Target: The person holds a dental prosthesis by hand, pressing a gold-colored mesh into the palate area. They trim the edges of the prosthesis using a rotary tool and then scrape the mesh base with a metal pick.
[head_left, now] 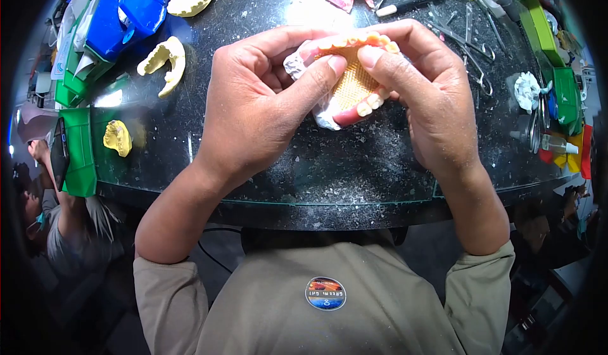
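A denture (356, 84) with pink gum, cream teeth and a gold mesh plate is held up between both hands above the dark table. White plaster (325, 118) shows along its left and lower edges. My left hand (256, 95) grips it from the left, thumb pressed on the mesh and fingers mostly hidden behind. From the right, my right hand (430, 92) holds it with the thumb near the upper teeth and the fingers curled behind. Both thumbtips lie close together without touching.
Yellowish plaster pieces (118, 138) and a curved arch (177, 63) lie on the dusty table (285, 187) at left, near blue (140, 6) and green bins (79, 152). Scissors (469, 25), metal tools and a clear bottle (558, 145) are at right. Another person (79, 219) is at far left.
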Motion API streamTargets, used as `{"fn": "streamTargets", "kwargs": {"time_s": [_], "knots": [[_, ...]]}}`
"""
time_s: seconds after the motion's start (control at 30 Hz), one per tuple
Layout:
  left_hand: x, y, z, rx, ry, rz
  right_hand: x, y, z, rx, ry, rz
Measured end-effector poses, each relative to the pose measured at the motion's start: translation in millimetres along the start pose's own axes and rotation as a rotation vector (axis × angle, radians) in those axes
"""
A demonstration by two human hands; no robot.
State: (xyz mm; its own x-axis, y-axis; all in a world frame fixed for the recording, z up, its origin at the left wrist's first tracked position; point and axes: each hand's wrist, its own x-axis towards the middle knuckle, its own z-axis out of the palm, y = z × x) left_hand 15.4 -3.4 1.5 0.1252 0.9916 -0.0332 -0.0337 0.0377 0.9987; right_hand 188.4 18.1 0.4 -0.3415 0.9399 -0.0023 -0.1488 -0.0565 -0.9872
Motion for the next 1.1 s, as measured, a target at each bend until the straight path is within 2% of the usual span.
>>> {"fn": "streamTargets", "kwargs": {"time_s": [0.87, 1.1], "knots": [[-3.9, 1.4, 3.5, 0.146, 0.06, 0.132, 1.5, 6.0, 4.7, 0.056, -0.018, -0.038], [-3.4, 3.4, 3.6, 0.114, 0.044, 0.089, 1.1, 2.3, 5.8, 0.01, -0.018, -0.041]]}}
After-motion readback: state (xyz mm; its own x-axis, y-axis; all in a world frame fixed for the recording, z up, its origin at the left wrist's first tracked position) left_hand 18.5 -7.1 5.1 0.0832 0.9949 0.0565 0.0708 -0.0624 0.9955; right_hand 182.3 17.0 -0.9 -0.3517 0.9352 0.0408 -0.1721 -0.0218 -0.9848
